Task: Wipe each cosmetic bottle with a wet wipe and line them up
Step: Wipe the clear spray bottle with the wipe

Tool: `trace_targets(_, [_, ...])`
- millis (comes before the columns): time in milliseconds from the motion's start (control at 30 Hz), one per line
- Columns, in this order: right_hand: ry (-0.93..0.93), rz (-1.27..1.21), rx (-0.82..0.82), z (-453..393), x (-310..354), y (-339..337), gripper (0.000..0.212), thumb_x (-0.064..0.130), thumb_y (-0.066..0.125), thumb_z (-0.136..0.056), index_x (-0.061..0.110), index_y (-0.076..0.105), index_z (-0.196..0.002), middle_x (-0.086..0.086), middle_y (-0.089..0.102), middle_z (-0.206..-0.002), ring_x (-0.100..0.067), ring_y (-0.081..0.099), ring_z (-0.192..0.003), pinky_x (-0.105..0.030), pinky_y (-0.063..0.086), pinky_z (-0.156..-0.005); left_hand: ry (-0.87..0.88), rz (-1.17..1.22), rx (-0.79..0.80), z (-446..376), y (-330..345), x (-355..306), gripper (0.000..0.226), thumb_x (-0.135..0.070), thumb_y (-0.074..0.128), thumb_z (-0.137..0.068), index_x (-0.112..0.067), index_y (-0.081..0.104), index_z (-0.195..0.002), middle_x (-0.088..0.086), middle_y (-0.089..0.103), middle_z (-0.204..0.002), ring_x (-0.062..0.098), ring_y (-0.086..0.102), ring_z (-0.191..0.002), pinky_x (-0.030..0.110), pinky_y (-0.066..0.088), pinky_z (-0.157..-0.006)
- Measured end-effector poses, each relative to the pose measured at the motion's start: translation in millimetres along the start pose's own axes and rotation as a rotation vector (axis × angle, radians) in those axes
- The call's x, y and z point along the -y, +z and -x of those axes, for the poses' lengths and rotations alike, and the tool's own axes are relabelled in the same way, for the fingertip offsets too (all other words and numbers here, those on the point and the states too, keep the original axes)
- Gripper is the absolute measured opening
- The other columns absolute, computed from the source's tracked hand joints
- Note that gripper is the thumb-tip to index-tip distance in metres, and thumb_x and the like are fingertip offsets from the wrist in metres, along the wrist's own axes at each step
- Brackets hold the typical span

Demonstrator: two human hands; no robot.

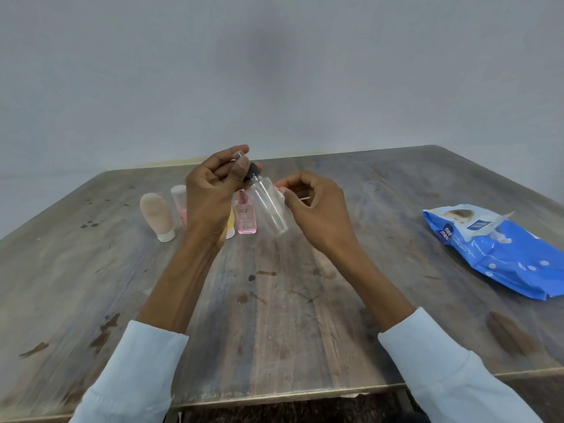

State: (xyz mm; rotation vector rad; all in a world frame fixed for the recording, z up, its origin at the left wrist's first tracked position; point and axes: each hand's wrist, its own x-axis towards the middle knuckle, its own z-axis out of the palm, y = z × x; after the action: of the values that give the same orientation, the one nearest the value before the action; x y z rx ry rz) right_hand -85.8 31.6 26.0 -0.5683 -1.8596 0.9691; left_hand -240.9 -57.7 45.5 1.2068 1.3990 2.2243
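A: Where's the clear spray bottle [268,206] right now?

B: In the air over the middle of the worktop [305,315], tilted, its base toward five o'clock. The left hand [210,190] pinches its cap end, and the right hand [317,206] presses a white wet wipe [282,195] against its side, fingers curled round the wipe.

A: And the others?

B: Standing in a row behind the left hand: a beige tube [157,216] at nine o'clock of the bottle, a pink-capped one [180,199], then a pink perfume bottle [245,216] just beside the clear one. Another is mostly hidden by the wrist. The blue wipes pack [500,248] lies well apart at three o'clock.

A: What might go wrong?

B: I'd say the damp bottle could slip from that cap-end pinch. Lowering it too close to the perfume could topple the row.
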Motion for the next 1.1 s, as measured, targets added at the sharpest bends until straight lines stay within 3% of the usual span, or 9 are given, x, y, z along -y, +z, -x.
trace_targets(133, [0.379,-0.608,0.324,0,7,-9,0.022,0.005,0.053,-0.108,0.004,0.075,-0.114,-0.009,0.079,-0.100,-0.014,0.075,-0.085,-0.028,0.063,-0.078,-0.065,0.102,0.199,5,3,-7,0.037,-0.018,0.065,-0.099,-0.002,0.066,-0.133,0.011,0.080,-0.102,0.021,0.077,-0.089,0.031,0.062,-0.083])
trace_targets(267, [0.562,-0.946,0.409,2,14,-15,0.019,0.005,0.054,-0.107,0.003,0.072,-0.100,-0.005,0.075,-0.085,-0.012,0.073,-0.072,-0.028,0.064,-0.067,-0.092,0.128,0.301,5,-1,-11,0.037,-0.018,0.062,-0.099,-0.007,0.065,-0.134,0.010,0.079,-0.107,0.022,0.076,-0.095,0.034,0.061,-0.088])
trace_targets(400, [0.671,-1.098,0.482,-1,10,-12,0.027,0.003,0.057,-0.105,-0.002,0.056,-0.131,-0.021,0.066,-0.118,-0.024,0.070,-0.097,-0.043,0.062,-0.100,-0.084,0.149,0.288,3,-3,-9,0.031,-0.011,0.056,-0.107,-0.005,0.063,-0.137,0.010,0.078,-0.108,0.022,0.073,-0.103,0.035,0.059,-0.095])
trace_targets(467, [0.731,-1.120,0.515,-1,6,-10,0.031,0.003,0.055,-0.106,0.000,0.052,-0.136,-0.021,0.070,-0.121,-0.028,0.073,-0.103,-0.045,0.060,-0.102,-0.050,0.131,0.243,0,-7,-8,0.033,-0.008,0.053,-0.109,0.000,0.061,-0.140,0.011,0.077,-0.108,0.022,0.072,-0.106,0.034,0.057,-0.099])
trace_targets(667, [0.632,-0.791,0.320,-2,2,-9,0.009,0.005,0.058,-0.106,0.001,0.066,-0.104,-0.013,0.078,-0.096,-0.024,0.078,-0.090,-0.036,0.068,-0.081,0.073,-0.031,0.040,-10,-19,-6,0.030,-0.009,0.063,-0.106,0.000,0.067,-0.135,0.012,0.080,-0.106,0.027,0.075,-0.105,0.045,0.058,-0.104])
trace_targets(733, [0.450,-0.449,0.206,-2,-2,-8,0.013,0.009,0.065,-0.103,0.000,0.075,-0.103,-0.012,0.080,-0.105,-0.023,0.080,-0.093,-0.029,0.066,-0.080,0.127,-0.139,-0.052,-11,-20,-4,0.026,-0.007,0.067,-0.104,-0.003,0.071,-0.129,0.010,0.082,-0.103,0.025,0.078,-0.103,0.042,0.061,-0.101])
trace_targets(867, [0.090,0.055,0.033,1,-3,-1,0.007,0.018,0.075,-0.095,0.018,0.082,-0.096,0.010,0.079,-0.088,-0.008,0.073,-0.079,-0.013,0.055,-0.067,0.172,-0.284,-0.176,-8,-13,1,0.020,-0.016,0.080,-0.095,-0.016,0.076,-0.114,0.011,0.080,-0.103,0.024,0.079,-0.096,0.042,0.065,-0.090])
trace_targets(967, [-0.038,0.155,-0.026,4,-3,5,0.007,0.021,0.074,-0.098,0.021,0.081,-0.101,0.018,0.073,-0.091,-0.001,0.068,-0.080,-0.015,0.053,-0.067,0.150,-0.294,-0.257,-8,-12,2,0.023,-0.023,0.084,-0.093,-0.015,0.076,-0.113,0.008,0.079,-0.098,0.020,0.079,-0.088,0.036,0.065,-0.082])
trace_targets(1100, [-0.293,0.272,-0.108,6,-3,10,0.007,0.016,0.076,-0.097,0.017,0.079,-0.104,0.009,0.072,-0.102,-0.008,0.066,-0.093,-0.032,0.057,-0.080,0.097,-0.260,-0.280,-2,-5,4,0.037,-0.031,0.091,-0.086,-0.008,0.076,-0.111,0.012,0.079,-0.092,0.024,0.079,-0.082,0.030,0.063,-0.074])
